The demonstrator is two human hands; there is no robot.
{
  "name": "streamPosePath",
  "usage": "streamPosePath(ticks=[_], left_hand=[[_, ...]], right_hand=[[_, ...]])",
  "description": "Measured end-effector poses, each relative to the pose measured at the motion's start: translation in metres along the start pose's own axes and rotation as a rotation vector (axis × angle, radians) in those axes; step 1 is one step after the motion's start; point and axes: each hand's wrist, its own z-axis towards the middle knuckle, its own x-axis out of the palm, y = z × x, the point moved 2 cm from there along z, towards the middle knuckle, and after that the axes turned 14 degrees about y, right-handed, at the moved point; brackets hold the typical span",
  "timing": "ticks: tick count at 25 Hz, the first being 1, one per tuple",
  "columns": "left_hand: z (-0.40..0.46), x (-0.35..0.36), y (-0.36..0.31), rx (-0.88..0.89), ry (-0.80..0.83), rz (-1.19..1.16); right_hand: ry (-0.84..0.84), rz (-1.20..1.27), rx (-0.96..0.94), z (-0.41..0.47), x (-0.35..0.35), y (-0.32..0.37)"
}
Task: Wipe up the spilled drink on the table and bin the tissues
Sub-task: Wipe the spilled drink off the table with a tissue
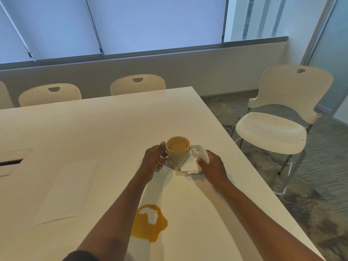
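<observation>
- So we've got the left hand [153, 160] wrapped around the cream ceramic mug with the dark leaf print [178, 153], fingers curled round its left side. Mug's still holding a milky tan drink and stands upright on the pale glossy bench [94, 132].
- Right hand [211, 163] is closed on a crumpled white tissue [194, 162], pressed right up against the mug's right side and down to its base. Looks to us like it's dabbing the mug's outside or the bench at its foot, can't tell which.
- The actual spill, an orange-yellow puddle with a bare patch in the middle [149, 225], sits well apart from both hands, back toward us along the bench, just beside the left forearm and partly under it.
- That's the relation that matters: the tissue hand has to come back toward our body and across to the left to reach the puddle. It stretches roughly across the bench, so a sideways sweep probably suits it.
- Either hand is about equally far, but the right one has the tissue, so that's our pick.
- Our guess: the main wipe isn't done yet, and no bin is in view.
- Also around: a flat white sheet [66, 189] on the left, and perforated cream plastic chairs [278, 117].
</observation>
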Motion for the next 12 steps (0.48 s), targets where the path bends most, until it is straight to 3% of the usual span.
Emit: streamPosePath(ticks=[12], left_hand=[[0.0109, 0.0070, 0.0017, -0.091, -0.026, -0.151]], right_hand=[[0.016, -0.027, -0.009, 0.0040, 0.0055, 0.0015]])
